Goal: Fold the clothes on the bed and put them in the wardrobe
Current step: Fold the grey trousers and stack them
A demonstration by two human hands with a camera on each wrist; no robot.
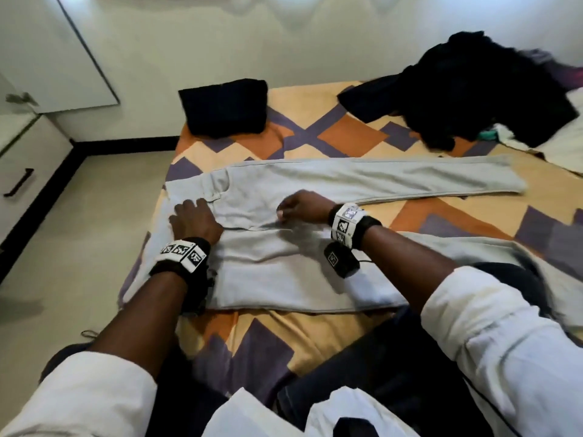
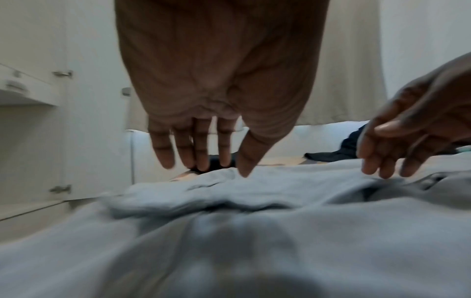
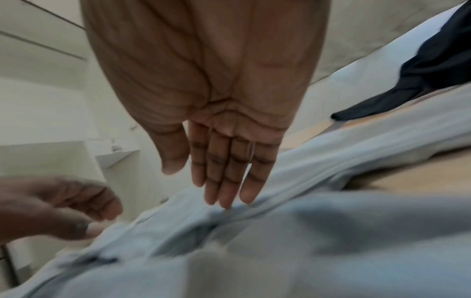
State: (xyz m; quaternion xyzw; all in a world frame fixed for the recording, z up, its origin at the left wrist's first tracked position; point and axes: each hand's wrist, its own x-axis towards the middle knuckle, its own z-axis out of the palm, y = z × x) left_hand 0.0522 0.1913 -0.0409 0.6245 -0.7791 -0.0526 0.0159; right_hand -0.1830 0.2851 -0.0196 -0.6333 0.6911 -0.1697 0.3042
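Spread flat across the near half of the bed point(image 1: 315, 121), one pair of light grey trousers point(image 1: 271, 263) lies with its waistband toward the bed's left edge and its two legs running off to the right, the far leg straight, the near leg passing under the person's right forearm. Both hands are on the seat area near the fly. The left hand point(image 1: 195, 220) lies palm down beside the waistband, its fingers point(image 2: 165, 153) straight and slightly spread, the thumb tip touching the cloth; it grips nothing. The right hand point(image 1: 303, 206) hovers over the crotch seam with its fingers point(image 3: 224, 181) extended and held together, the tips just meeting the fabric; the head view shows the fingertips bent down onto the cloth, but no fold is pinched between them. The wrist views are blurred, so finer contact cannot be made out.

Beyond the trousers, one folded dark garment point(image 1: 225, 105) sits at the far left corner of the bed, well apart from them. At the far right, one loose heap of dark clothes point(image 1: 473, 86) sprawls, with a bit of teal and white cloth showing at its edge. Left of the bed stand white cabinet doors point(image 1: 56, 48) and a drawer unit point(image 1: 22, 162) with a black handle.
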